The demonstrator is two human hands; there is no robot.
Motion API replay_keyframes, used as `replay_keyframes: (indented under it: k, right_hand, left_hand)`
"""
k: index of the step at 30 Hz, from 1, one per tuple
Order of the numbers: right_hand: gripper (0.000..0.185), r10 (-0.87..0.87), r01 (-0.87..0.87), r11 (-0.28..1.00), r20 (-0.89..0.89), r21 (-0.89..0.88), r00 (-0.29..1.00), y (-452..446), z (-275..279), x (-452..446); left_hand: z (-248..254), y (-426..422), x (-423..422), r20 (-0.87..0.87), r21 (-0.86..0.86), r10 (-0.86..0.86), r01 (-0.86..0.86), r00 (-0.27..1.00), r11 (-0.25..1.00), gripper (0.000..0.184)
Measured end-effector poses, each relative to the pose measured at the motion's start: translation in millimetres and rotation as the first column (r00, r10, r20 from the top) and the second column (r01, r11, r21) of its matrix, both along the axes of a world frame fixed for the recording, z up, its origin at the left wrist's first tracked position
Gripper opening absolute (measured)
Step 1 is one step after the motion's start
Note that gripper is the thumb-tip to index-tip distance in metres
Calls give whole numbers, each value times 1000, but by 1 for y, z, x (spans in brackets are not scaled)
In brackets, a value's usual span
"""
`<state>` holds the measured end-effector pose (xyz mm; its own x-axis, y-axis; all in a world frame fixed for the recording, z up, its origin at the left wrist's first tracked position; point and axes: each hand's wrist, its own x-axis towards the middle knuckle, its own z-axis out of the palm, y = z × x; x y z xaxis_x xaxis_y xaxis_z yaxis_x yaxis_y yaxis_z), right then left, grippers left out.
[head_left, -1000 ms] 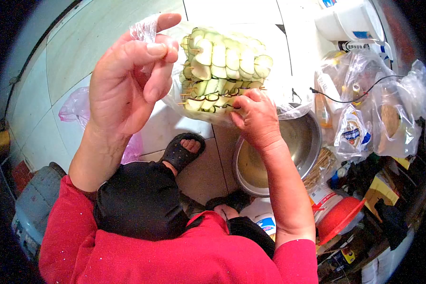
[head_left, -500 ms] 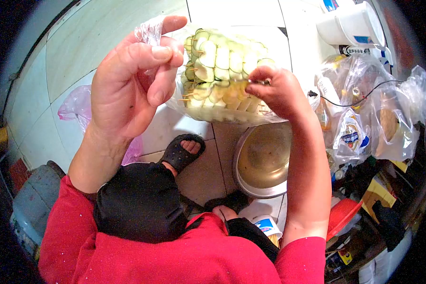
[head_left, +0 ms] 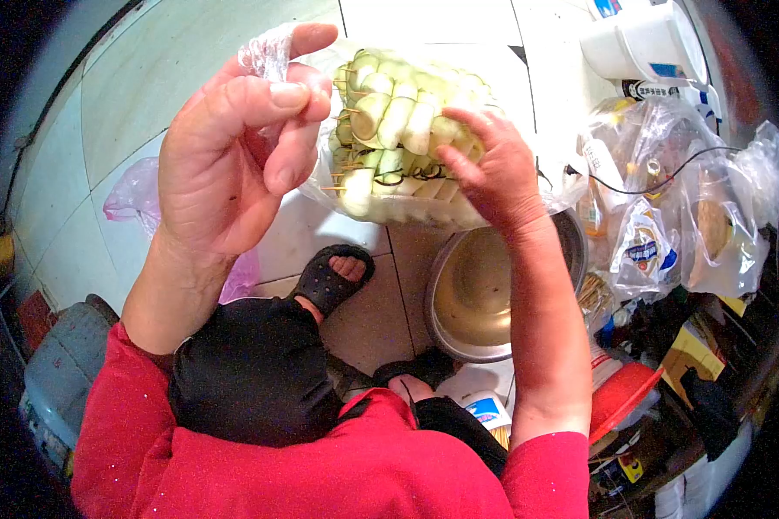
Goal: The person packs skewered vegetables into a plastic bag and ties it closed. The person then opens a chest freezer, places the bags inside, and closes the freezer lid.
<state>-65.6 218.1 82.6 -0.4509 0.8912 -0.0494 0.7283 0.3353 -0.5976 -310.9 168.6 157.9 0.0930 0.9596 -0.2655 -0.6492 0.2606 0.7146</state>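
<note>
My left hand (head_left: 234,147) is raised and closed, with the bunched edge of a clear plastic bag (head_left: 267,54) between its fingers. Inside the bag, pale green slices with darker green rims, which look like zucchini or cucumber, are threaded on thin wooden skewers (head_left: 398,125) in stacked rows. Over the right end of these rows is my right hand (head_left: 498,169), thumb and fingers apart, with nothing visible between them. Its fingertips are at the slices; whether they press on them I cannot tell. Thin dark loops (head_left: 411,173) show across the lower rows.
Below the bag, a round metal basin (head_left: 472,294) stands on the tiled floor. At right are a white bucket (head_left: 645,43), clear bags of packaged goods (head_left: 645,225) and a red bowl (head_left: 623,394). A white tub with sticks (head_left: 486,406) is beside my foot; a pink bag (head_left: 134,195) lies left.
My right hand has gone from a pinch to spread fingers and moved slightly left. The dark loops now show across the lower skewers. My left hand has barely shifted.
</note>
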Motion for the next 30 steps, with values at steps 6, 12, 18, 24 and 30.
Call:
replay_keyframes:
  k: [6,12,18,24,30]
  right_hand:
    - [45,103,-109,991,80,77,991,-30,-19,-14]
    - [44,-28,43,946,-51,323,998,-34,5,4]
    - [40,-500,265,777,305,571,810,-22,9,81]
    - [36,-770,538,604,-604,-588,204,-37,19,124]
    - [35,-545,366,831,-746,-420,383,-85,92,65]
  left_hand:
    - [3,-2,6,-8,-15,29,-29,1000,999,46]
    - [5,-1,4,-12,12,25,-25,1000,1000,47]
    - [5,0,0,-282,37,-1,12,960,999,57]
    - [2,-11,11,-573,74,55,-15,818,997,68]
    - [22,-22,-4,-594,36,-74,118,801,992,61]
